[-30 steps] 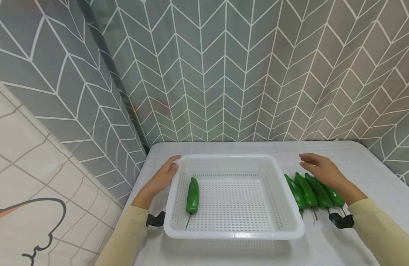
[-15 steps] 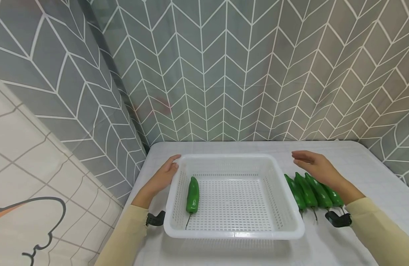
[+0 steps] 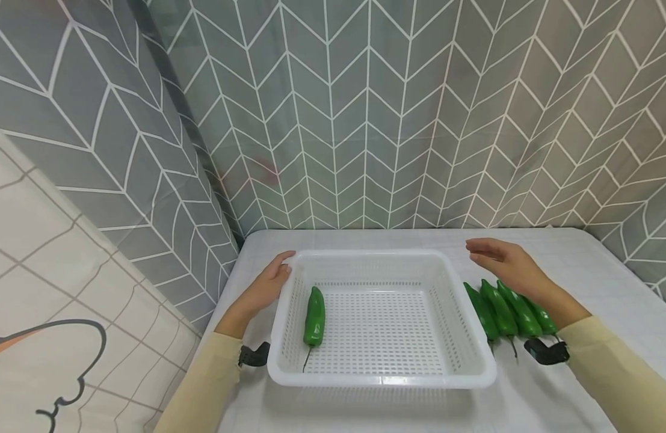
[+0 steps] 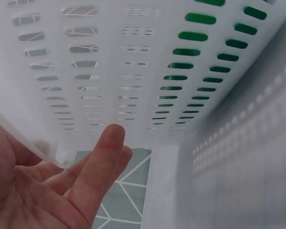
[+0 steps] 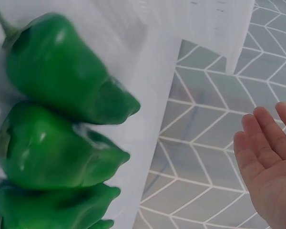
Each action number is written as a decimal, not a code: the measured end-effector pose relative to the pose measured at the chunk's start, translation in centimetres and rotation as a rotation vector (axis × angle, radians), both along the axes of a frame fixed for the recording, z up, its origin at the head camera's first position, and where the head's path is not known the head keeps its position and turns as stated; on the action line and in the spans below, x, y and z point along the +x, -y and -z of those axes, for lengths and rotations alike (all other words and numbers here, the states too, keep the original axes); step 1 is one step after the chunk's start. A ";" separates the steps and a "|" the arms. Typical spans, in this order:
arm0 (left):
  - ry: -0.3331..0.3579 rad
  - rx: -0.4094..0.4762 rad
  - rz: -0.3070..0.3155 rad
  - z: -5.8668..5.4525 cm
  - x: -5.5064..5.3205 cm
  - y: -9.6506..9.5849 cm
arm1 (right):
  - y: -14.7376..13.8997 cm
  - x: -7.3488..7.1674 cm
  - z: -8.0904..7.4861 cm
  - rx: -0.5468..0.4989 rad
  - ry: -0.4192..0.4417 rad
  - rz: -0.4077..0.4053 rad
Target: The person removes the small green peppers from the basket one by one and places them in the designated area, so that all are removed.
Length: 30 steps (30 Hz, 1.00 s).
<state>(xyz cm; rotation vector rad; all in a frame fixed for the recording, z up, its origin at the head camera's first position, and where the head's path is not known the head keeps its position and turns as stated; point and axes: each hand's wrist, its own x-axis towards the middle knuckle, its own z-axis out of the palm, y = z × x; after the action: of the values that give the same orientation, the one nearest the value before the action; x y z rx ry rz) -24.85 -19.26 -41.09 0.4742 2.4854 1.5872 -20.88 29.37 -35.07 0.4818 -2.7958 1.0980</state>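
A white perforated plastic basket [image 3: 384, 381] stands in the middle of the table, with one long green chili pepper [image 3: 314, 319] lying in its left part, stem toward me. My left hand [image 3: 265, 291] holds the basket's left rim; in the left wrist view the thumb goes behind the rim and the fingers [image 4: 102, 157] lie along the outer wall. Several more green peppers [image 3: 500, 310] lie side by side right of the basket. Above their far tips hovers my right hand [image 3: 508, 264], fingers loosely extended, holding nothing. The right forearm partly covers the rightmost pepper.
A white cloth covers the table [image 3: 598, 270], whose far edge meets a grey chevron-patterned curtain [image 3: 365, 120]. To the left hangs a white checked cloth [image 3: 67, 252]. Each wrist wears a black camera mount [image 3: 546, 352].
My right hand has moved left and slightly away from me, toward the basket's far right corner. The left hand, the basket and the peppers stay in place.
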 end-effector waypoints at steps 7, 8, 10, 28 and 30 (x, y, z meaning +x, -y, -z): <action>-0.013 -0.019 -0.003 0.1 0.0 0.0 | 1.3 -0.1 -0.6 -0.043 0.001 0.008; -0.008 -0.019 -0.007 0.1 0.0 0.0 | 1.5 -0.1 -0.7 -0.048 0.000 0.001; -0.004 -0.016 -0.011 0.1 0.1 0.0 | 1.8 -0.2 -0.9 -0.055 -0.004 -0.010; 0.004 0.017 0.014 -0.1 0.1 0.0 | 4.3 -1.2 -2.3 -0.123 -0.035 -0.124; 0.009 0.021 0.015 -0.1 0.1 0.0 | 4.7 -1.4 -2.3 -0.144 -0.036 -0.140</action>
<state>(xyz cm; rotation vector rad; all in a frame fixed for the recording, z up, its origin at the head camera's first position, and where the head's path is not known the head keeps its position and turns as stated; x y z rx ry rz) -24.78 -19.23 -40.99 0.4871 2.4551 1.6076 -22.28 24.68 -32.78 0.6826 -2.6620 1.2932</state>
